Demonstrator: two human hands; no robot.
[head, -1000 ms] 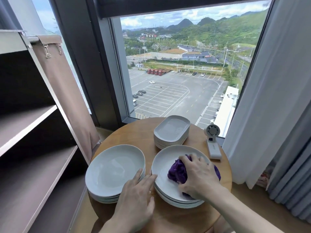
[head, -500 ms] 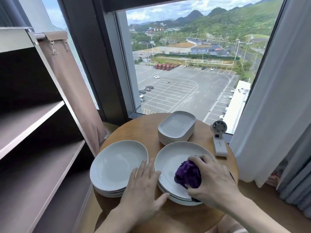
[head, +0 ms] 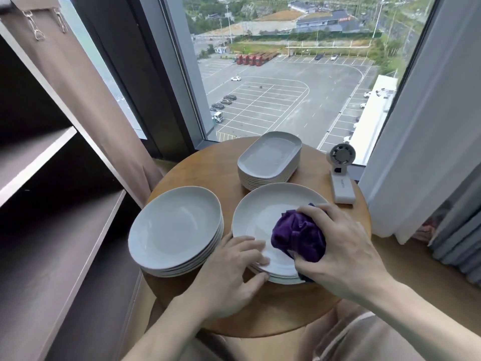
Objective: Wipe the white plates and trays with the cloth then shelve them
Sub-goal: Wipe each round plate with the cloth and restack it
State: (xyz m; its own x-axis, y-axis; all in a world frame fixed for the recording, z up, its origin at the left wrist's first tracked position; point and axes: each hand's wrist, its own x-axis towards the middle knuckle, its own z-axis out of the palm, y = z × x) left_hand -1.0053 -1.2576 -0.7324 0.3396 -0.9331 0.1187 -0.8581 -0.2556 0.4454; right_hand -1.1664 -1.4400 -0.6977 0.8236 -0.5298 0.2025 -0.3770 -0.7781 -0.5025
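From the head camera, looking down over the small round table (head: 208,168) by the window, the right hand (head: 343,246) has its fingers curled and clamped around a bunched purple cloth (head: 296,237), pressing it onto the near right part of the top plate (head: 260,212) of the right-hand stack. Bunching gives a firm pad to rub with. The left hand (head: 234,269) lies on that plate's near left rim, fingers fairly straight and close together, thumb against the stack's edge, likely to stop the plate from sliding under the wiping.

A second stack of plates (head: 174,227) sits just beside it on the left, and the oblong trays (head: 269,157) are piled behind. The dark shelves (head: 52,230) stand to the left, within easy reach for stowing. A small white fan (head: 341,175) rests at the table's right edge.
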